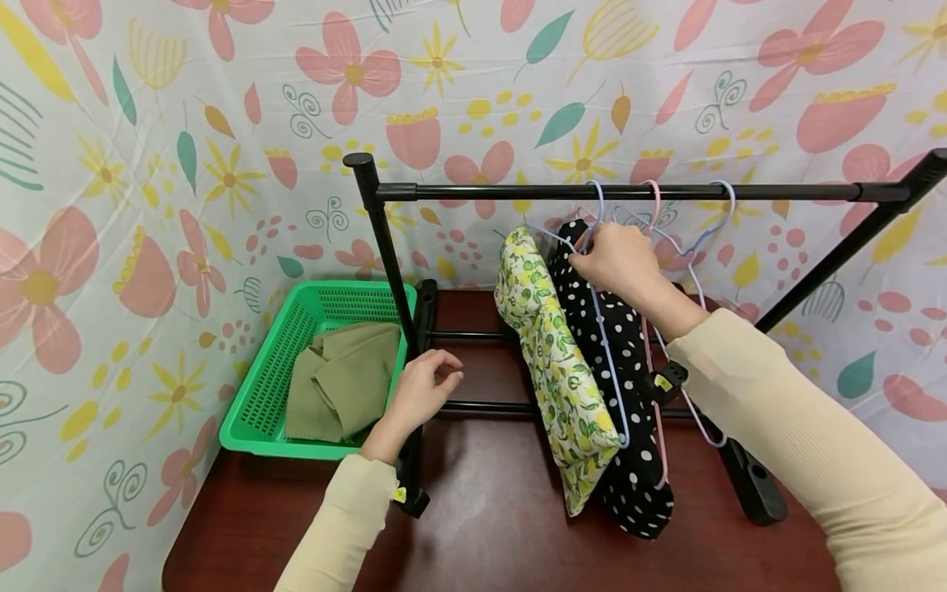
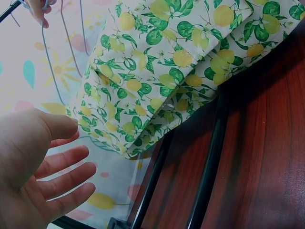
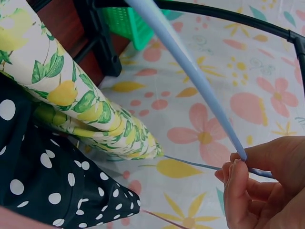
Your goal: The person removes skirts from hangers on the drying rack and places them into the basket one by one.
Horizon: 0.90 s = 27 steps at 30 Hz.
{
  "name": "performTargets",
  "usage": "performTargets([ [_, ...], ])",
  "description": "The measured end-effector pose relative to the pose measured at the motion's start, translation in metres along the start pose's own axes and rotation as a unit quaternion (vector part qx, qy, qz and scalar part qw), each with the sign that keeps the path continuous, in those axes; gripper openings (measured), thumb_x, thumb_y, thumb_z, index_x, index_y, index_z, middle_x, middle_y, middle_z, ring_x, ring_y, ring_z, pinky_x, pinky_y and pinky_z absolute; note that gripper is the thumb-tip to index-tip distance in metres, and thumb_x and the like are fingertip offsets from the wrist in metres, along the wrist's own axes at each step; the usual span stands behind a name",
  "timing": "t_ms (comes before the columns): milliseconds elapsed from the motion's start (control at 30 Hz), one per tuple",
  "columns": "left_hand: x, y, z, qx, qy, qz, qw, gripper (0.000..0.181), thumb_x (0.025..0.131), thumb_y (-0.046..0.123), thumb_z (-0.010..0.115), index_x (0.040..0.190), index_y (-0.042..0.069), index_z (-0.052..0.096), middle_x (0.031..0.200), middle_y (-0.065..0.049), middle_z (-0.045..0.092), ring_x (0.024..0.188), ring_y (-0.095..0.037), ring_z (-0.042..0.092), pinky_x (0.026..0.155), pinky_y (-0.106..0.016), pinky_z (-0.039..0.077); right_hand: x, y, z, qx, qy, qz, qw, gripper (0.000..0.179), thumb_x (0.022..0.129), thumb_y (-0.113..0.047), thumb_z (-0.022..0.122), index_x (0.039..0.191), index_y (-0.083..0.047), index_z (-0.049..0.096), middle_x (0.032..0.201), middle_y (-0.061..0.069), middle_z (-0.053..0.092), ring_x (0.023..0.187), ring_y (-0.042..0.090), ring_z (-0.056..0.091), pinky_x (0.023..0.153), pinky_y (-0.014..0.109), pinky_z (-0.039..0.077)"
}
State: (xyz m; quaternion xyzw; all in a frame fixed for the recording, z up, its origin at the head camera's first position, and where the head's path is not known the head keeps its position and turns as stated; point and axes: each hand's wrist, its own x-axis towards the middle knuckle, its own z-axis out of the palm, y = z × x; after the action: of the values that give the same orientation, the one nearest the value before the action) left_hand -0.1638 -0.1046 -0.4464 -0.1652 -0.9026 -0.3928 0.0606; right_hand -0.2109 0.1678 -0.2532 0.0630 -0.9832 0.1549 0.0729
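Note:
My right hand (image 1: 625,259) pinches a light blue hanger (image 3: 190,71) just below its hook, which is over the black rail (image 1: 488,192). A lemon-print cloth (image 1: 558,362) is draped on that hanger. Behind it, a black polka-dot cloth (image 1: 629,390) hangs from a pink hanger (image 1: 655,201). My left hand (image 1: 422,390) hovers beside the rack's left post, fingers loosely bent and holding nothing. In the left wrist view its spread fingers are near the lower corner of the lemon-print cloth.
A green basket (image 1: 244,427) with a folded olive cloth (image 1: 348,378) stands left of the rack. Another blue hanger (image 1: 732,201), bare, hangs farther right on the rail. The rack's black feet rest on a dark red-brown table (image 1: 503,510), with a flower-print curtain (image 1: 244,107) behind.

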Motion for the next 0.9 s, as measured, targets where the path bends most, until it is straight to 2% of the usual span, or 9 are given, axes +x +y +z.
performTargets([
  [267, 0.0, 0.0, 0.002, -0.031, 0.003, -0.011, 0.9995, 0.008, 0.087, 0.021, 0.064, 0.093, 0.018, 0.066, 0.094, 0.005, 0.062, 0.074, -0.008, 0.061, 0.066, -0.025, 0.05, 0.002, -0.001, 0.001, -0.016, 0.014, 0.005, 0.9998, 0.032, 0.083, -0.023, 0.054, 0.056, -0.009, 0.061, 0.042, 0.004, 0.047, 0.044, 0.023, 0.048, 0.045, 0.032, 0.035],
  [433, 0.001, 0.0, 0.004, -0.055, 0.004, -0.013, 0.9984, 0.008, 0.087, 0.019, 0.064, 0.093, 0.016, 0.066, 0.092, 0.004, 0.063, 0.077, -0.01, 0.061, 0.07, -0.026, 0.051, 0.0, -0.001, -0.001, -0.009, 0.018, 0.006, 0.9998, 0.025, 0.083, -0.021, 0.055, 0.068, -0.006, 0.069, 0.043, 0.004, 0.049, 0.046, 0.023, 0.049, 0.046, 0.034, 0.038],
  [500, 0.002, 0.0, 0.005, -0.058, 0.007, -0.011, 0.9982, 0.007, 0.087, 0.019, 0.065, 0.093, 0.016, 0.066, 0.091, 0.004, 0.063, 0.077, -0.01, 0.061, 0.07, -0.025, 0.051, 0.0, -0.001, -0.001, -0.008, 0.019, 0.006, 0.9998, 0.026, 0.082, -0.021, 0.055, 0.066, -0.006, 0.068, 0.042, 0.003, 0.047, 0.045, 0.023, 0.049, 0.047, 0.035, 0.038],
  [667, 0.005, 0.0, 0.009, -0.062, 0.012, -0.007, 0.998, 0.005, 0.086, 0.018, 0.065, 0.091, 0.018, 0.066, 0.091, 0.004, 0.063, 0.077, -0.01, 0.061, 0.07, -0.026, 0.051, 0.0, -0.002, -0.003, -0.021, 0.029, 0.005, 0.9993, 0.034, 0.08, -0.021, 0.053, 0.047, -0.012, 0.051, 0.04, 0.001, 0.04, 0.047, 0.024, 0.046, 0.048, 0.035, 0.036],
  [767, 0.006, 0.0, 0.011, -0.071, 0.011, -0.008, 0.9974, 0.006, 0.086, 0.018, 0.065, 0.092, 0.015, 0.066, 0.091, 0.002, 0.063, 0.078, -0.014, 0.062, 0.071, -0.031, 0.052, 0.0, -0.002, -0.004, -0.019, 0.032, 0.001, 0.9993, 0.035, 0.081, -0.02, 0.053, 0.047, -0.013, 0.05, 0.04, 0.0, 0.039, 0.046, 0.023, 0.045, 0.046, 0.033, 0.034],
  [900, 0.006, 0.002, 0.014, -0.069, 0.012, -0.009, 0.9975, 0.007, 0.087, 0.018, 0.064, 0.092, 0.015, 0.066, 0.092, 0.001, 0.063, 0.078, -0.015, 0.062, 0.072, -0.032, 0.053, 0.0, -0.004, -0.004, -0.016, 0.033, -0.006, 0.9993, 0.036, 0.083, -0.02, 0.052, 0.048, -0.013, 0.048, 0.039, -0.001, 0.035, 0.042, 0.021, 0.041, 0.043, 0.029, 0.029],
])
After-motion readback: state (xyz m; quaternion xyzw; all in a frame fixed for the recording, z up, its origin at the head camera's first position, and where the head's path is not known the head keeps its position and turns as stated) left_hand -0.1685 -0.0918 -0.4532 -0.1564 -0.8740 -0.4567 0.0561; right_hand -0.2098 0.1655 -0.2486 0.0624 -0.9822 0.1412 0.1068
